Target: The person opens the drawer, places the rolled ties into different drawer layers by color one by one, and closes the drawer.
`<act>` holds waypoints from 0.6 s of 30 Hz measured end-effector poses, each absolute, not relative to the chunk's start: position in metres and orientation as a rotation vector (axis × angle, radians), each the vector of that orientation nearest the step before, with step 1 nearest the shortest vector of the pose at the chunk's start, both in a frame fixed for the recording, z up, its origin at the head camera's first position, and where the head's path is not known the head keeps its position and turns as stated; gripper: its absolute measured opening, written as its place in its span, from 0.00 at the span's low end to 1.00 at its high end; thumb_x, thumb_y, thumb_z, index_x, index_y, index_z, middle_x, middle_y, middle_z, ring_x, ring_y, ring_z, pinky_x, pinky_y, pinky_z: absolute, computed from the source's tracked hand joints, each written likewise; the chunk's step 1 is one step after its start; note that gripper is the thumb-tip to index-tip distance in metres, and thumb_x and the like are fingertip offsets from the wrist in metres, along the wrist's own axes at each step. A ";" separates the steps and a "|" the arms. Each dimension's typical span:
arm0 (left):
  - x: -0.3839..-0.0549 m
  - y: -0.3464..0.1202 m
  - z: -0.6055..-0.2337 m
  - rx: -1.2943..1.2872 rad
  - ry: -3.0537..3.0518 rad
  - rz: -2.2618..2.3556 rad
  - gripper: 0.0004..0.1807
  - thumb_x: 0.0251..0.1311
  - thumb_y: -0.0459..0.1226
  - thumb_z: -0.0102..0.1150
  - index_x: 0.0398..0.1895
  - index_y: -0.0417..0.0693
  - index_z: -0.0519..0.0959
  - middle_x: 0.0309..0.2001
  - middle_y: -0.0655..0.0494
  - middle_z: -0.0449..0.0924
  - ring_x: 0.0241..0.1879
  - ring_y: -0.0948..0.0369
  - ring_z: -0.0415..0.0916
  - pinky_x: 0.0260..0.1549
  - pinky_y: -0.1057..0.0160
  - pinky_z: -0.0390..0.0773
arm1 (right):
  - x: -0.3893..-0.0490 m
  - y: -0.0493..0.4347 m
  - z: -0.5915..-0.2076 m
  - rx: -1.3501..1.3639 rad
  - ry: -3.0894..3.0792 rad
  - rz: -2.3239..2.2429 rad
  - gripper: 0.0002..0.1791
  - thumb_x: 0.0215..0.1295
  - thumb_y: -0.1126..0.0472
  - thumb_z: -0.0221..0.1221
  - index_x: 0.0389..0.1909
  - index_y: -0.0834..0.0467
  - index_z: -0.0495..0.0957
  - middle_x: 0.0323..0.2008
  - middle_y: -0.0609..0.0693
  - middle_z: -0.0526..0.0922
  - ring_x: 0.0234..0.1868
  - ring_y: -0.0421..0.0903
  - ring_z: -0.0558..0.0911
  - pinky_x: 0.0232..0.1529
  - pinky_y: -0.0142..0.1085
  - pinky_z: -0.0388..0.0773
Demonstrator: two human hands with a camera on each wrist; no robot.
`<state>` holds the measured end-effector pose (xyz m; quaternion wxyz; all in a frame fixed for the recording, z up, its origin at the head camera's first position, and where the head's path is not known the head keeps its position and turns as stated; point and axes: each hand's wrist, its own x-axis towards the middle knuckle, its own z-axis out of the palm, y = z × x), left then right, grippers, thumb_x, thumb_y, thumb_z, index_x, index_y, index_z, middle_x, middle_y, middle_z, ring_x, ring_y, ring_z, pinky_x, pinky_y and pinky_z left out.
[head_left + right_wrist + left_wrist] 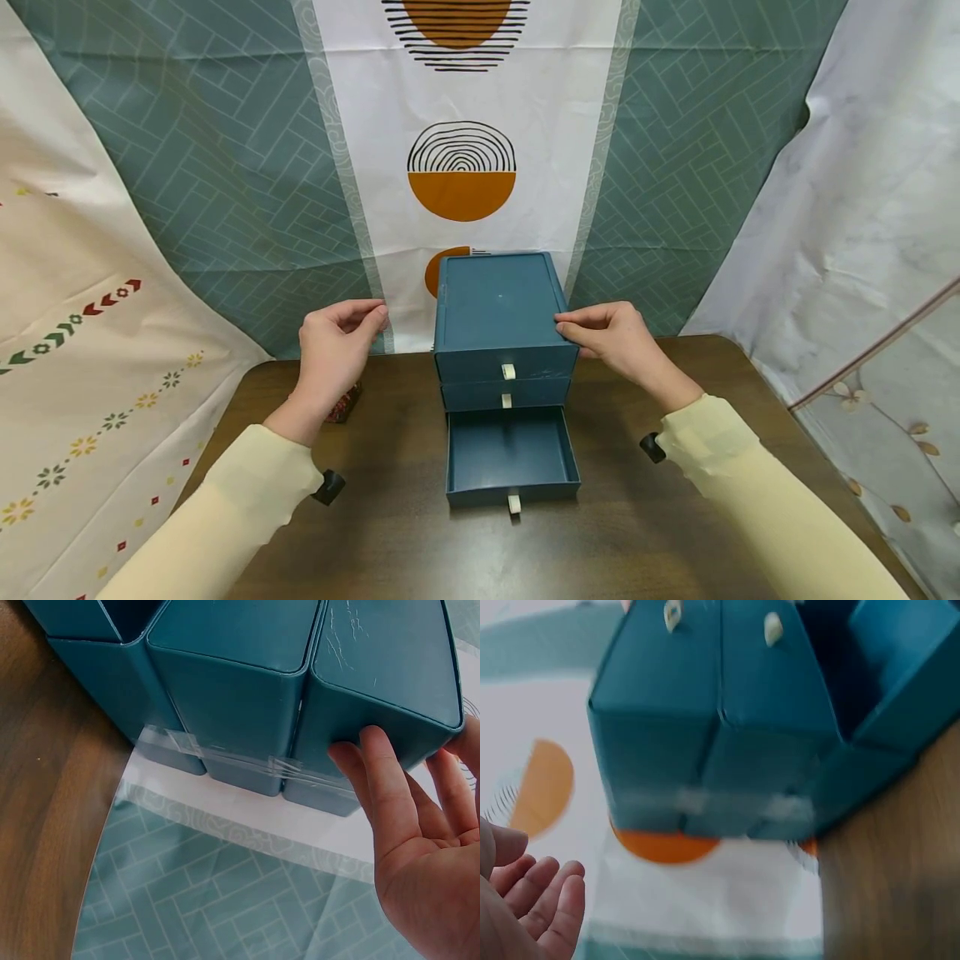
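A dark blue three-drawer unit (498, 300) stands on the table against the hanging cloth. Its bottom drawer (513, 450) is pulled out, and nothing lies inside; the upper two are closed. Each drawer has a small pale pull tab. My right hand (618, 337) touches the unit's right side near the top front, fingertips (375, 739) against the side panel and thumb at the top edge. To the left of the unit, my left hand (337, 342) hangs in the air, apart from it. In the left wrist view its fingers (547, 900) are loosely bent around nothing.
A small dark red patterned object (343, 404) sits on the brown table (375, 533), partly hidden behind my left wrist. Clear tape (225, 761) runs across the side of the drawer unit. Patterned cloths (225, 167) hang behind and on both sides.
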<state>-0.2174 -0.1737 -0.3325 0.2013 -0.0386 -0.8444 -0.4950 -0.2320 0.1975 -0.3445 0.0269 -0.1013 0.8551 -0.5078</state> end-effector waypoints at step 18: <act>-0.249 -0.273 -0.411 0.543 -2.627 -1.158 0.36 0.62 0.57 0.47 0.62 0.39 0.69 0.56 0.39 0.75 0.53 0.42 0.72 0.55 0.47 0.70 | -0.233 0.197 -0.345 -0.306 2.633 -1.579 0.18 0.56 0.44 0.63 0.46 0.46 0.83 0.47 0.47 0.84 0.47 0.43 0.82 0.43 0.43 0.82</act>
